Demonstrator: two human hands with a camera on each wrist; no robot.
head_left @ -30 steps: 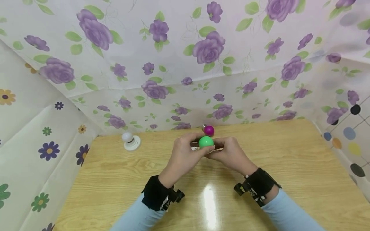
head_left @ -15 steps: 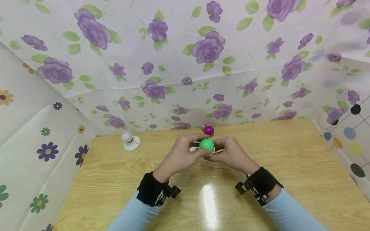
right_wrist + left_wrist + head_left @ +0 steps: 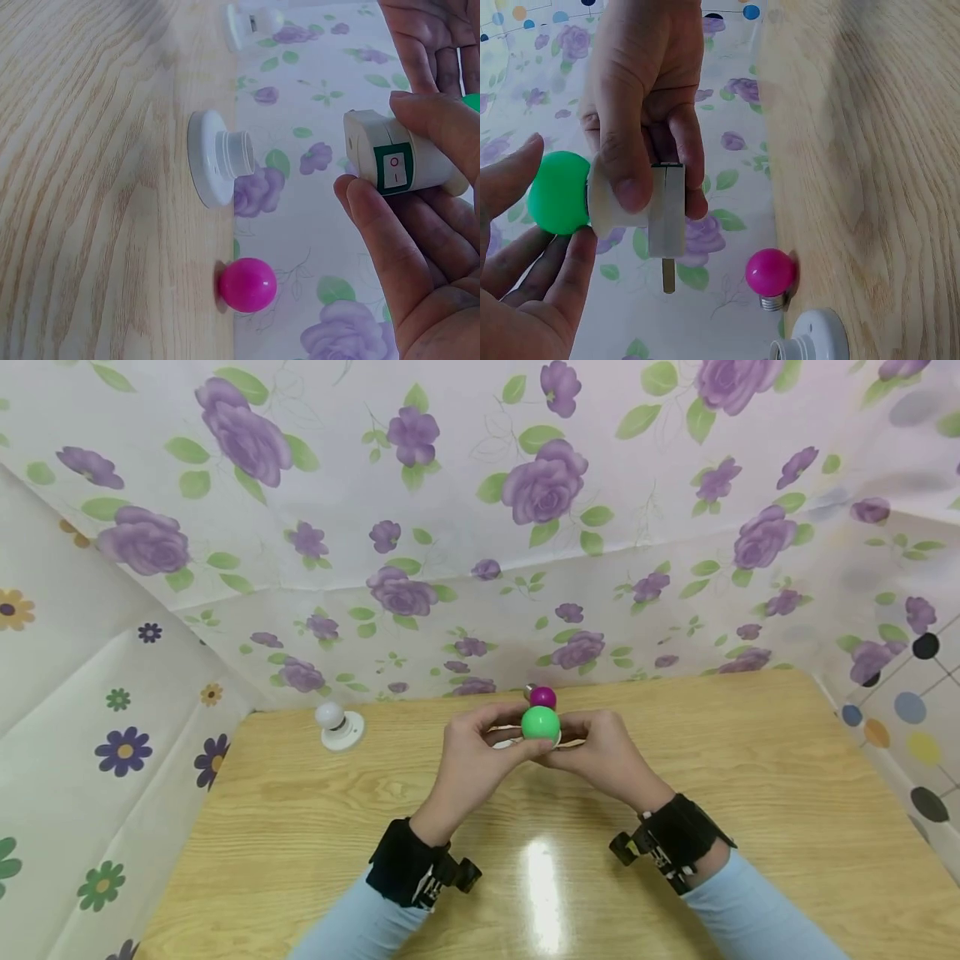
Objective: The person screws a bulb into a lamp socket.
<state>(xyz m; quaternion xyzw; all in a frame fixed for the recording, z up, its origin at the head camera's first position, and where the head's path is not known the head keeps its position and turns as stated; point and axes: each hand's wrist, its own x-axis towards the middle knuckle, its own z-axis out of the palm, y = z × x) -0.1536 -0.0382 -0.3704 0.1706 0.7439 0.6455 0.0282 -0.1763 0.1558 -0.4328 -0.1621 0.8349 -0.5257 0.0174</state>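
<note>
In the head view both hands meet near the back of the table. My left hand (image 3: 480, 756) pinches a round green light bulb (image 3: 541, 724) between thumb and fingers. The bulb's end sits at the mouth of a white plug-in lamp holder (image 3: 667, 217), whose flat metal prong points away in the left wrist view. My right hand (image 3: 420, 247) grips this holder, its thumb on one side and fingers on the other. A rocker switch (image 3: 394, 170) with a green surround shows on the holder. The bulb's base is hidden inside the holder's mouth.
A magenta bulb (image 3: 543, 697) lies just beyond the hands. Beneath them stands a round white lamp base (image 3: 210, 157) with no bulb, hidden in the head view. Another base (image 3: 343, 732) holding a white bulb (image 3: 330, 716) is at the back left. Flowered cloth (image 3: 450, 527) hangs behind.
The left hand turned and its wrist swung left, then came back right, fingers staying about the green bulb. The bulb shifted slightly. My right hand kept its grip on the holder.
</note>
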